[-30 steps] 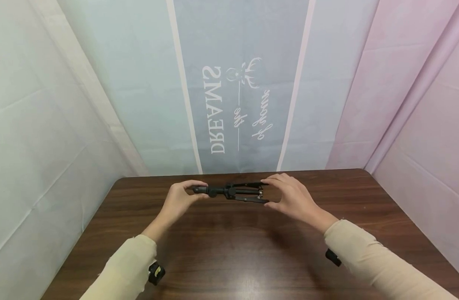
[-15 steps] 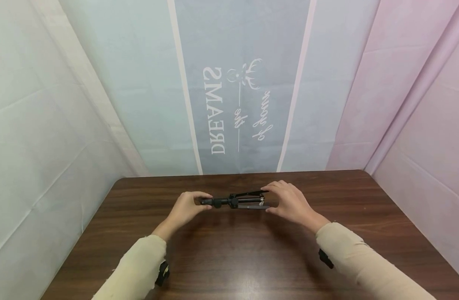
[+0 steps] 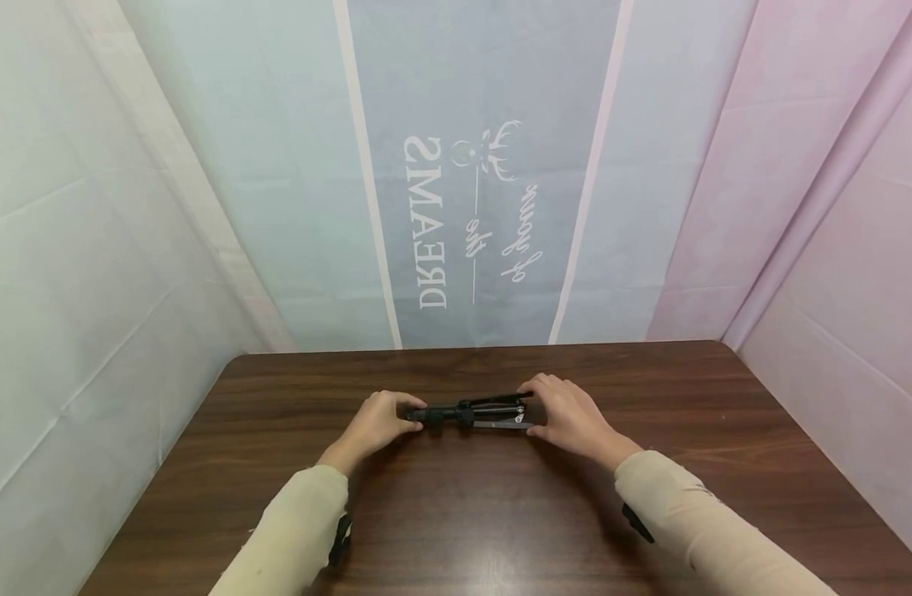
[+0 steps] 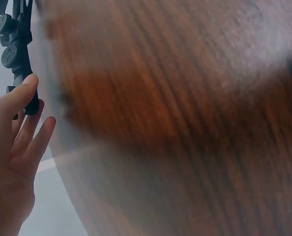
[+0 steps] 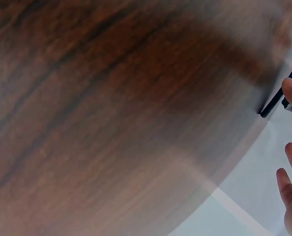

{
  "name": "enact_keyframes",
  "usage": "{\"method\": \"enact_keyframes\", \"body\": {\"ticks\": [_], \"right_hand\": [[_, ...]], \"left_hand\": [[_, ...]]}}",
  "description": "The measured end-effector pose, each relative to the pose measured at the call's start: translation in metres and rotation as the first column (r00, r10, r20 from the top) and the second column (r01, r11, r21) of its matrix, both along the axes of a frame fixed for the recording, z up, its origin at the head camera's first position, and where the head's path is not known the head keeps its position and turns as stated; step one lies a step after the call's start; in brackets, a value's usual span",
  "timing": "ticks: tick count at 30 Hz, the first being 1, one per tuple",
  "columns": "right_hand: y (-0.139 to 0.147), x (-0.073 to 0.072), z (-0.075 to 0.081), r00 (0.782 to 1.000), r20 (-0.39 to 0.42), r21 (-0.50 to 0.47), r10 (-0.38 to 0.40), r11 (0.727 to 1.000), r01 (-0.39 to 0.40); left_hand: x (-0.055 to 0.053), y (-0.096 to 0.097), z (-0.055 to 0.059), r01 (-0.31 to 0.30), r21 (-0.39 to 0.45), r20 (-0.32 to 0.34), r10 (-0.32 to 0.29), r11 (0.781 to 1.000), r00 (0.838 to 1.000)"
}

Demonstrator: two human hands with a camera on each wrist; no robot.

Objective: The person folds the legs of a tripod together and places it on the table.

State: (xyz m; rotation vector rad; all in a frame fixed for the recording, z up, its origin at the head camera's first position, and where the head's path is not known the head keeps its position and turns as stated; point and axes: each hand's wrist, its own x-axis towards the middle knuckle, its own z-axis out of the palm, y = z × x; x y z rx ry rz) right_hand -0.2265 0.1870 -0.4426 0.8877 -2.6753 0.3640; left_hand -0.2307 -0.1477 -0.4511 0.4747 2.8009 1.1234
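Note:
A small black tripod [image 3: 465, 414] lies sideways between my two hands, close over the brown table, its legs slightly spread toward the right. My left hand [image 3: 374, 426] pinches its head end between thumb and fingers. In the left wrist view, the thumb presses the tripod head [image 4: 19, 56] just below two round knobs. At the other end, my right hand [image 3: 571, 418] holds the tips of the outer legs, thumb on the near one and fingers on the far one. The right wrist view catches only one leg end [image 5: 276, 101] beside the thumb; most of the tripod is out of that frame.
The dark wood-grain table [image 3: 456, 497] stretches out on all sides of the hands. Behind it hangs a pale blue-grey cloth [image 3: 478, 323] with white lettering, and light cloth walls [image 3: 113, 290] close in the left and right sides.
Both hands have carried the tripod down in the head view, toward the person and nearer the tabletop. The left hand has also shifted a little right. Both grips stay the same.

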Motion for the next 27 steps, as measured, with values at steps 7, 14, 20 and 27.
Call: {"method": "enact_keyframes", "body": {"ticks": [7,14,20,27], "right_hand": [[-0.004,0.005,-0.001,0.999,-0.018,0.058,0.026,0.998,-0.025],[-0.005,0.010,-0.003,0.997,-0.042,0.120,0.057,0.991,-0.052],[-0.004,0.011,-0.003,0.999,-0.031,0.091,0.045,0.995,-0.042],[-0.002,0.017,0.005,0.998,0.041,0.023,-0.041,0.999,0.040]], "left_hand": [[0.002,-0.001,-0.004,0.039,-0.028,-0.022,-0.039,0.999,0.999],[0.004,-0.004,-0.004,0.055,-0.053,-0.006,-0.056,0.997,0.998],[0.006,-0.006,-0.002,0.044,-0.035,0.006,-0.044,0.998,0.999],[0.014,-0.010,0.003,-0.019,0.032,-0.030,0.020,0.999,0.999]]}}
